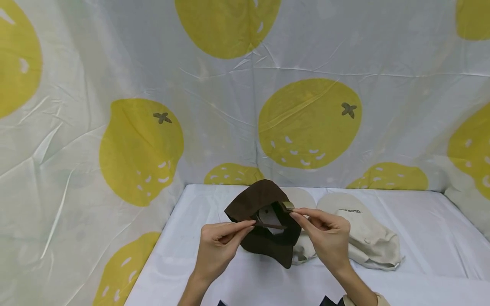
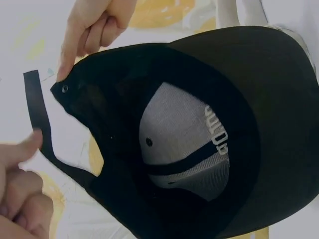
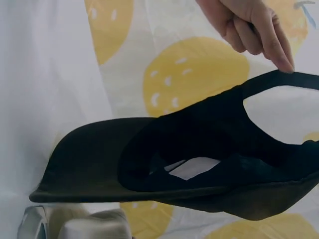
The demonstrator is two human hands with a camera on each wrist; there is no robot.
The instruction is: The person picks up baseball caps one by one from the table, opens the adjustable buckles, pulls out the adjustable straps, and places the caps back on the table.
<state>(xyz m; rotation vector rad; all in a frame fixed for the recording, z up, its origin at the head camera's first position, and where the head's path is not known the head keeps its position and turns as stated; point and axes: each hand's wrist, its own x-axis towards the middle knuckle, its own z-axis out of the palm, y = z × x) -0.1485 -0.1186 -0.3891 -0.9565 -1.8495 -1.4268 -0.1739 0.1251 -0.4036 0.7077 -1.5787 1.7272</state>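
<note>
A dark brown baseball cap (image 1: 260,197) is held up over the white table, its opening toward me. My left hand (image 1: 218,246) pinches the cap's back strap between thumb and fingertips. At the other side of the back gap, my right hand (image 1: 325,233) pinches the edge by a small metal buckle (image 1: 288,206). The left wrist view shows the strap (image 2: 37,102) with its end free, apart from the eyeleted corner (image 2: 65,89). Stitched lettering (image 2: 217,129) shows inside the pale-lined crown.
Behind the brown cap lies a cream cap (image 1: 304,248), partly hidden. Another cream cap (image 1: 377,240) with small dark lettering rests to its right on the white tabletop (image 1: 183,250). A lemon-print cloth (image 1: 222,127) hangs at the back and sides.
</note>
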